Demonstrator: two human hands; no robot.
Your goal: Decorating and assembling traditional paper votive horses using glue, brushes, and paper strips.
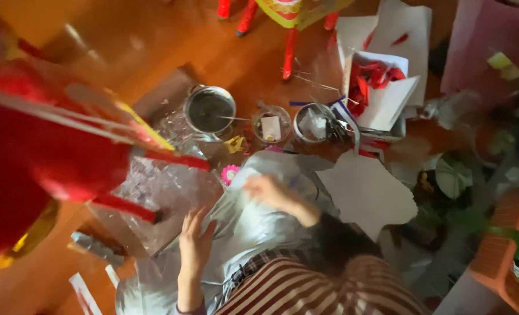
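My left hand [195, 240] lies flat with its fingers spread on a pale grey sheet [245, 224] that is spread over the wooden floor and my striped lap [306, 289]. My right hand [269, 191] rests farther up on the same sheet, blurred and with curled fingers; its grip is unclear. A torn white paper piece [369, 193] lies just right of that hand. A small pink flower [230, 173] sits just past the sheet's far edge.
A big red and gold paper object [44, 157] fills the left, above crinkled clear plastic [163, 189]. Beyond the sheet stand a metal pot [210, 109] and two glass bowls [271, 125] [313, 123]. White paper holding red strips [379, 81] lies at the back right; an orange stool [504, 251] is at the right.
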